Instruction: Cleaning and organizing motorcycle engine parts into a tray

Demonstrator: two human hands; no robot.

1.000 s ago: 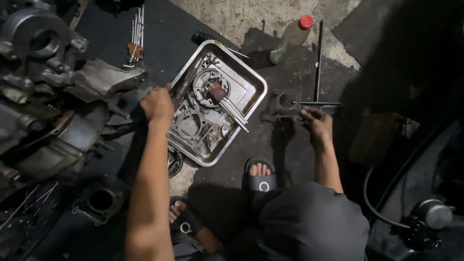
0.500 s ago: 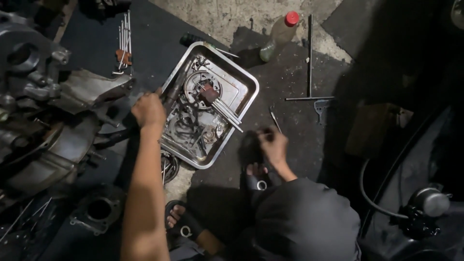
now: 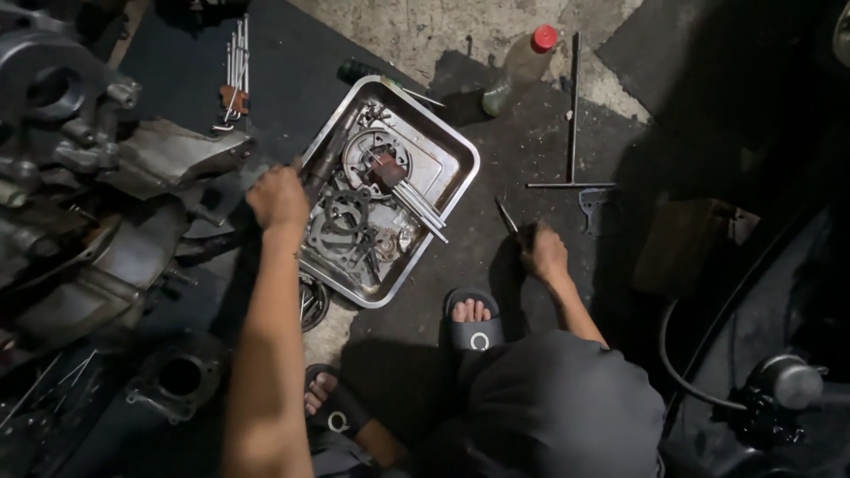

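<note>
Metal tray (image 3: 460, 159), square and shallow, is set on the dark floor (image 3: 496, 265) between the two arms, and it is filled with gaskets (image 3: 347, 221), a round plate with a reddish part (image 3: 382, 165) and several long pins (image 3: 421, 205). At its left rim the left hand (image 3: 278, 196) is seen clenched around a dark cylindrical tool (image 3: 326, 159), whose long axis runs diagonally up and to the right along the tray's edge. The tray is thus touched, or very nearly touched, by the left hand, while the right hand (image 3: 544, 251) is placed well apart from it, to the tray's right, on the floor. That right hand is curled over something small and dark; whether anything is actually gripped cannot be told. Just beside it a thin metal rod (image 3: 506, 215) is lying slantwise. Further right a long T-shaped wrench (image 3: 573, 115) is laid flat, with its shaft pointing away from the person. A plastic bottle with a red cap (image 3: 522, 66) is lying near the tray's far corner. An engine casing (image 3: 106, 204) is seen at the left, close behind the left hand
</note>
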